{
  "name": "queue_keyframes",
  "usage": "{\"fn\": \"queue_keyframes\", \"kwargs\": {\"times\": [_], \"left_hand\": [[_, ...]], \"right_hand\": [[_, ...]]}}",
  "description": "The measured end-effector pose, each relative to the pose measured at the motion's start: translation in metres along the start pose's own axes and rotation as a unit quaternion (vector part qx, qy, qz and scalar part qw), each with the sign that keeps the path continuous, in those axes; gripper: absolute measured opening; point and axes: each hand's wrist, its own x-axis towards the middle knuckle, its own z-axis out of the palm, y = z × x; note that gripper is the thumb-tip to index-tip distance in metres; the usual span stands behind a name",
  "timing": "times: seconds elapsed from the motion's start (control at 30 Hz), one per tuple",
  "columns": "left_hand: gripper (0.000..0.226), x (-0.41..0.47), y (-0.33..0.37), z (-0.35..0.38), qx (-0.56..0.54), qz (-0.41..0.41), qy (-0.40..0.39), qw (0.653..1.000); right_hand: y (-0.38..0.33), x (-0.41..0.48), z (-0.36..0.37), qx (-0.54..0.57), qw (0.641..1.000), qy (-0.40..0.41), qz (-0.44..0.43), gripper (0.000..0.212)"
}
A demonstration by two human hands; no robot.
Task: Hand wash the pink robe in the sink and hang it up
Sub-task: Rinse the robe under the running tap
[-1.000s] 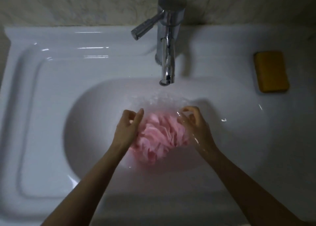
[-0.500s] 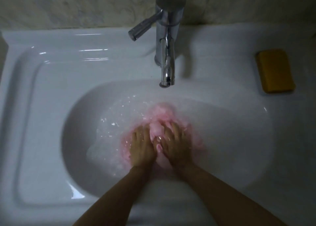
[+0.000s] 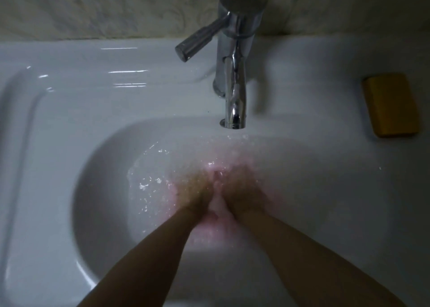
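Pink robe (image 3: 210,231) seemingly beneath left hand (image 3: 194,190), right hand (image 3: 242,191).

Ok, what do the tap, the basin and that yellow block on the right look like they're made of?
Tap: polished metal, probably chromed; mirror-bright streaks run down its spout. Basin: seemingly glazed white ceramic, with sharp glossy highlights on its rim. Yellow block: matte, rounded corners, likely a soap bar, though a sponge cannot be ruled out.

A chrome tap (image 3: 233,85) stands at the back, its lever handle (image 3: 200,40) angled left; well to its right lies a yellow-orange bar (image 3: 392,105) — soap or sponge, unclear — on the white surface; patterned wall (image 3: 93,9) behind.
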Motion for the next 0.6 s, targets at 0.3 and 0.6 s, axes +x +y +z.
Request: {"fn": "queue_keyframes", "kwargs": {"times": [0.3,0.6], "left_hand": [[0.050,-0.016,0.019,-0.049,0.076,0.121,0.140,0.980],[0.075,-0.061,-0.002,-0.043,0.066,0.100,0.234,0.965]], "right_hand": [[0.006,0.013,-0.041,0.216,0.972,-0.046,0.078,0.031],[0.036,-0.045,-0.067,0.204,0.973,0.087,0.058,0.048]]}}
